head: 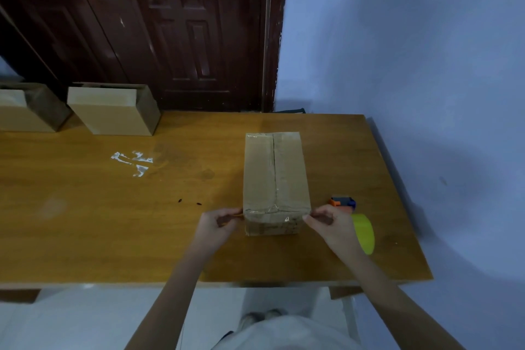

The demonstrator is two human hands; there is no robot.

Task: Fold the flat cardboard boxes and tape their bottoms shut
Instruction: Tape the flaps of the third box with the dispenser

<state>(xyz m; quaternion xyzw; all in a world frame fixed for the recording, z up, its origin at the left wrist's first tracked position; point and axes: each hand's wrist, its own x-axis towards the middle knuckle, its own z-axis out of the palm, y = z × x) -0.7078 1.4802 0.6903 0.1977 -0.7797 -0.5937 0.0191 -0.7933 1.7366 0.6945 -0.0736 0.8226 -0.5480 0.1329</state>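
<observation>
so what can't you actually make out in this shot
- Tape roll, head view: the right hand covers its near side.
- Orange-and-blue tool: too small to identify.
- Box: underside hidden against the table.
- Left hand: fingers curl near the box's corner; contact unclear.
- Leftmost box: cropped by frame edge.

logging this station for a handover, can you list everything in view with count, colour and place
taped box: 1, brown, centre of table, clear tape along its top seam
other boxes: 2, tan, far left of table by the door
tape roll: 1, yellow, near right, behind right hand
tape dispenser: 1, orange and blue, right of taped box
tape scraps: several, clear, left of centre
table: 1, wooden
door: 1, dark brown, behind table
left hand: fingers curled at box's near left corner
right hand: fingers curled at box's near right corner
</observation>
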